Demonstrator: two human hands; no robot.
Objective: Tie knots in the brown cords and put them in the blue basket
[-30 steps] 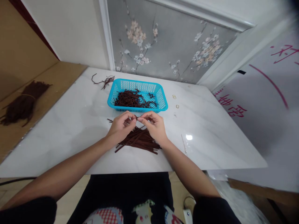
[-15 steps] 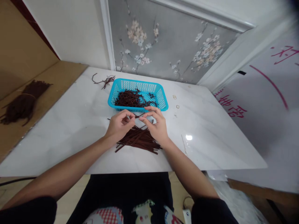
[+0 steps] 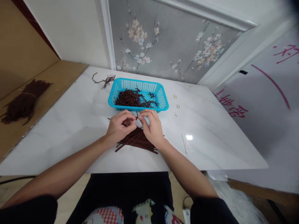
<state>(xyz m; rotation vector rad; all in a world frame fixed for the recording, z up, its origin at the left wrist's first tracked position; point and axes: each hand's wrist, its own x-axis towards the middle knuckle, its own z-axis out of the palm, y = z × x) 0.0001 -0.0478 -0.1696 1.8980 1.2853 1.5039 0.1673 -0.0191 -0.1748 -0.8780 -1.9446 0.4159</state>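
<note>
Since half a second ago the right hand [image 3: 151, 129] has drawn in toward the left hand [image 3: 120, 127], closing the gap between them, so both fingertip grips now pinch the thin dark brown strip [image 3: 137, 117] close together above the loose pile of dark brown strips [image 3: 136, 140].

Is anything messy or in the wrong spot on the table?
A few dark strands lie loose on the white table, left of the blue basket, apart from the neat pile of strips under the hands. Two small rings sit stray right of the basket.
</note>
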